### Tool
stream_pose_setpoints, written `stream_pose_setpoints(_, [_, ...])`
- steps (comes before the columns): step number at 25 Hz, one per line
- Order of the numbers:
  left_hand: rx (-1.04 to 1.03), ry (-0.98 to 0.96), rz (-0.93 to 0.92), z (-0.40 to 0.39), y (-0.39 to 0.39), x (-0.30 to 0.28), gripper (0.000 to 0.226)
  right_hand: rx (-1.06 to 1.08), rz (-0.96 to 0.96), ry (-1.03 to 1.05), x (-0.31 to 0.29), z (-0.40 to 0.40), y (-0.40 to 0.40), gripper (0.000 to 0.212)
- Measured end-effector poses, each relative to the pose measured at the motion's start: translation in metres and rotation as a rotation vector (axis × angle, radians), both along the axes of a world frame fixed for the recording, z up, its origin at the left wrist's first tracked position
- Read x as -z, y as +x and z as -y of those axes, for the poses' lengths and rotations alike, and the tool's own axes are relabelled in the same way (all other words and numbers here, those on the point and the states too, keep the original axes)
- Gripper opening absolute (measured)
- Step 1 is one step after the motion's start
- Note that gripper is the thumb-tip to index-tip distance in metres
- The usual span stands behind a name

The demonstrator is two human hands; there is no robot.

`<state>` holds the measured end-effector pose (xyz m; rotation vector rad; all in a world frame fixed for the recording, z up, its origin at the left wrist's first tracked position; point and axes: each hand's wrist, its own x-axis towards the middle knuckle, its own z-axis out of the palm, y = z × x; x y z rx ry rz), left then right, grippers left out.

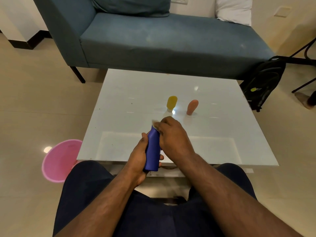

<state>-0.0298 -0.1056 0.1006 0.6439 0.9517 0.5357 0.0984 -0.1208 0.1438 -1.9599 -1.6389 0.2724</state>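
Dark trousers (pixel 153 219) fill the near edge, both forearms reaching out over them. The left hand (pixel 138 156) is wrapped round the body of a blue tube (pixel 152 149), held above the near edge of the white table (pixel 128 93). The right hand (pixel 172 134) pinches the white cap (pixel 156 124) at the tube's far end.

Farther out, a yellow tube (pixel 171 102) and an orange tube (pixel 192 106) stand cap-down, apart from each other. A pink bin (pixel 58 161) sits on the floor to the left.

If the left hand squeezes hard as the cap loosens, the contents would likely spurt onto the table or lap, and the small cap could slip from the fingertips.

The blue tube shows no readable label. A black backpack (pixel 263 82) at far right bears a yellow-green dot and lettering too blurred to read.
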Motion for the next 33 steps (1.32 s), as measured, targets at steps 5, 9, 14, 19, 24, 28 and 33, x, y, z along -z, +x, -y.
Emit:
stream_pose_setpoints(5, [-0.045,-0.018,0.029,0.000,0.002,0.000,0.055,-0.188,0.206,-0.023,0.004,0.010,-0.018,0.025])
stream_pose_setpoints(9, [-0.025,-0.001,-0.041,0.000,0.002,-0.001,0.056,-0.018,0.132,-0.097,-0.004,-0.001,-0.006,0.029])
stream_pose_setpoints(14, [-0.055,-0.041,0.050,-0.002,-0.001,-0.001,0.057,-0.158,0.078,-0.025,0.008,0.015,-0.024,0.022])
stream_pose_setpoints(19, [-0.060,-0.088,0.052,-0.001,-0.003,-0.003,0.059,0.053,-0.245,-0.040,-0.003,0.006,-0.015,0.011])
stream_pose_setpoints(24, [-0.088,-0.148,0.134,-0.002,-0.004,-0.005,0.066,-0.159,0.060,0.043,0.012,0.031,-0.021,0.017])
stream_pose_setpoints(28, [-0.064,-0.150,0.110,-0.001,-0.002,-0.005,0.063,0.127,-0.373,-0.032,0.005,0.010,-0.016,0.021])
stream_pose_setpoints(33, [-0.071,-0.156,0.111,-0.004,-0.004,-0.005,0.059,-0.049,-0.282,-0.050,0.011,0.043,-0.033,0.020])
